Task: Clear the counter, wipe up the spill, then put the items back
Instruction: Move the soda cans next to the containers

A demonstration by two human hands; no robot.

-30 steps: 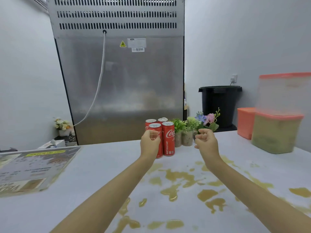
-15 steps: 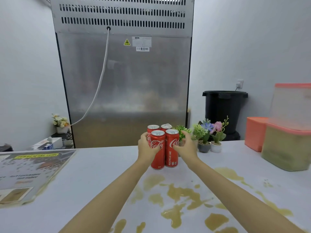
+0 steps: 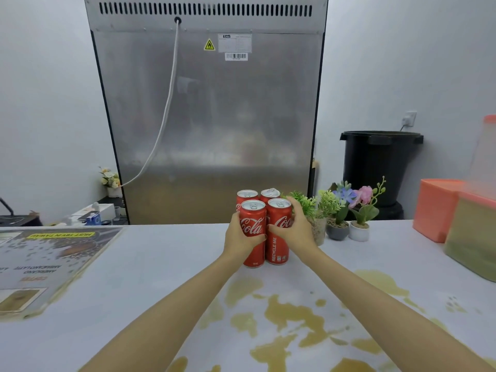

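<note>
Head view: on the wide white counter [image 3: 161, 264], beyond the brown liquid spill [image 3: 295, 318], four red soda cans [image 3: 255, 226] stand clustered. The left hand [image 3: 236, 242] and right hand [image 3: 298, 232] clasp them from either side. Clearing appears to be the step in hand; lifting them together would need an even squeeze.

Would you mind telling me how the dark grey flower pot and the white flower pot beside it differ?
The dark grey pot is wider and rounder; the white pot is narrower. The grey pot carries a blue flower, the white pot a pink one. The grey pot stands nearer the cans, the white pot to its right. Both stand upright on the counter, untouched.
</note>
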